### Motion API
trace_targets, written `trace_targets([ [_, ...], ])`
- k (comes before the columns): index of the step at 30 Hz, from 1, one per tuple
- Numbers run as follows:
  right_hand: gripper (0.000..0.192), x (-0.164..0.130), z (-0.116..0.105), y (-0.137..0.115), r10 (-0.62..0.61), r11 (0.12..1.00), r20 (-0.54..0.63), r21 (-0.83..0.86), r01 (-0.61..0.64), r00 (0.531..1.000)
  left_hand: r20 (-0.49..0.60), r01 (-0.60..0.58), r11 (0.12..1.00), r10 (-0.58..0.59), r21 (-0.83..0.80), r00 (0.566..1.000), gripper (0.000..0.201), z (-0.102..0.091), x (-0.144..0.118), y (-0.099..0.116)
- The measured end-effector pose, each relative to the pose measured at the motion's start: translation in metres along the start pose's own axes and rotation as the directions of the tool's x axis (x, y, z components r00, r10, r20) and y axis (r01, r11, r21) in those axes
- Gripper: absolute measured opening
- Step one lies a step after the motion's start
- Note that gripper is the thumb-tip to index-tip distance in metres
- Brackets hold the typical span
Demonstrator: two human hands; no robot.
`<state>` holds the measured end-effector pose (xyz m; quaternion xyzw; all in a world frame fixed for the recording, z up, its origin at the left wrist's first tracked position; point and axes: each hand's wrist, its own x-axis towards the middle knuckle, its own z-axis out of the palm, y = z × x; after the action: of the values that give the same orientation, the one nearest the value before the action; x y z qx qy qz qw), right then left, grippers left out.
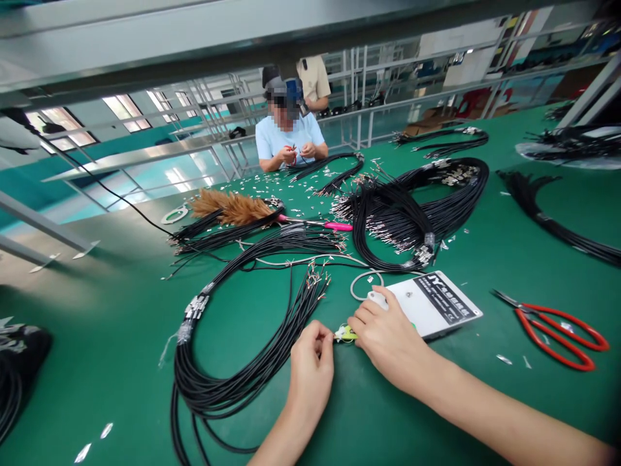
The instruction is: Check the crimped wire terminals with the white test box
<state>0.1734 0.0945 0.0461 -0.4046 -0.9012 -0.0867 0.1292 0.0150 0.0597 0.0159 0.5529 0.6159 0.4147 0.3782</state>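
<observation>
The left hand (310,362) and right hand (385,336) both pinch a small yellow-green connector piece (345,333) at the white plastic box's (431,304) nine o'clock edge. It may slip, I judge, if the looped black cable bundle (252,349) at ten o'clock tugs.

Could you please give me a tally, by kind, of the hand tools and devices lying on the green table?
Scissors, red handles: 1
Feather duster, pink handle: 1
White device under the right hand: 1
Tape ring: 1
Total: 4
The left hand pinches a small yellow-green part.
</observation>
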Motion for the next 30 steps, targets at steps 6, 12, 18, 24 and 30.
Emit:
trace_targets([
  [6, 0.022, -0.056, -0.019, 0.019, 0.207, 0.961, -0.265, 0.234, -0.146, 0.942, -0.008, -0.009, 1.0, 0.009, 0.005, 1.0, 0.02, 0.0, 0.0, -0.005],
  [12, 0.017, -0.105, -0.011, 0.016, 0.247, 0.958, -0.336, 0.228, -0.176, 0.909, -0.018, -0.014, 1.0, 0.014, -0.014, 1.0, 0.02, 0.0, 0.001, -0.007],
  [18, 0.011, -0.097, -0.003, 0.005, 0.317, 0.945, -0.396, 0.213, -0.249, 0.862, -0.043, -0.016, 1.0, 0.017, 0.026, 0.999, 0.018, -0.01, -0.001, -0.006],
  [24, 0.015, -0.105, 0.001, 0.011, 0.255, 0.962, -0.411, 0.195, -0.189, 0.875, -0.071, 0.013, 0.999, -0.016, -0.045, 0.997, 0.021, -0.03, -0.011, -0.003],
  [30, 0.016, -0.118, 0.012, -0.005, 0.168, 0.974, -0.474, 0.213, -0.072, 0.864, -0.269, -0.021, 0.985, -0.026, -0.169, 0.963, 0.024, -0.08, 0.035, 0.011],
])
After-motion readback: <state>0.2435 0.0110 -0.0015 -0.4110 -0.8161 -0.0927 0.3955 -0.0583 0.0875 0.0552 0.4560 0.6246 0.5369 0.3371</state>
